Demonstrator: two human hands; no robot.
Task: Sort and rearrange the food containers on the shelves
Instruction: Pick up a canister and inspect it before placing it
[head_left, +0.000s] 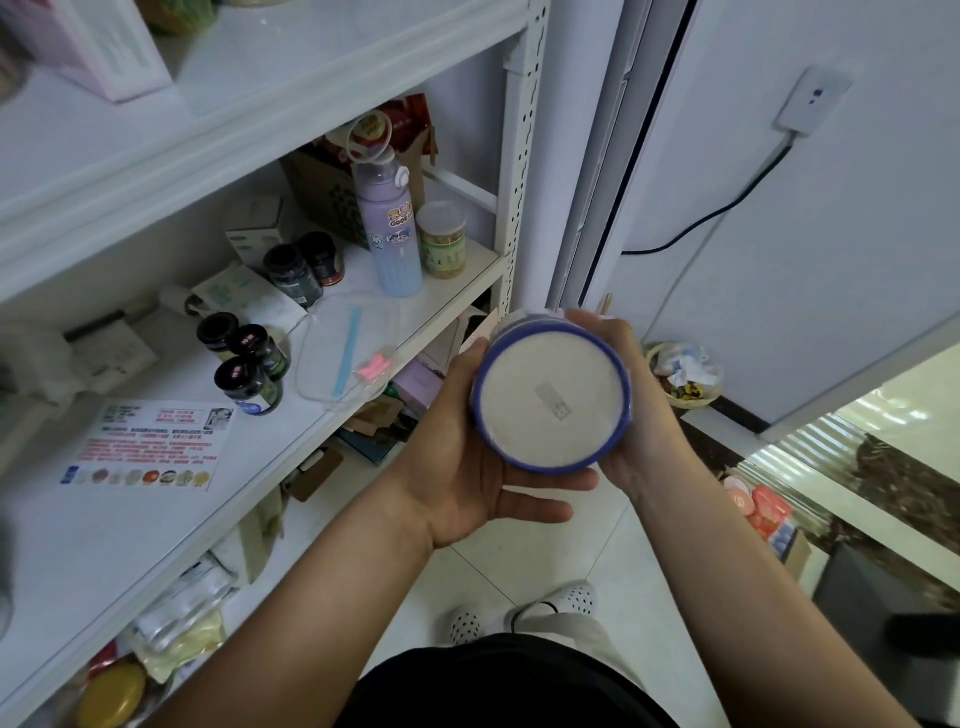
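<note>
The white shelf (363, 358) stands at my left. I hold a blue-rimmed round container (553, 397) out in front of it — base towards me — my left hand (467, 467) cupped beneath, my right hand (631, 410) wrapped round its far side.

Blue-rimmed round container (553, 397), white base facing up.

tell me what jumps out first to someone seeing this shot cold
A round blue-rimmed container fills the centre, held in front of the shelves with its pale flat end toward the camera, the left hand cupped under it and the right hand on its far side. On the middle shelf to the left stand a lilac water bottle and clusters of dark-lidded jars.
</note>
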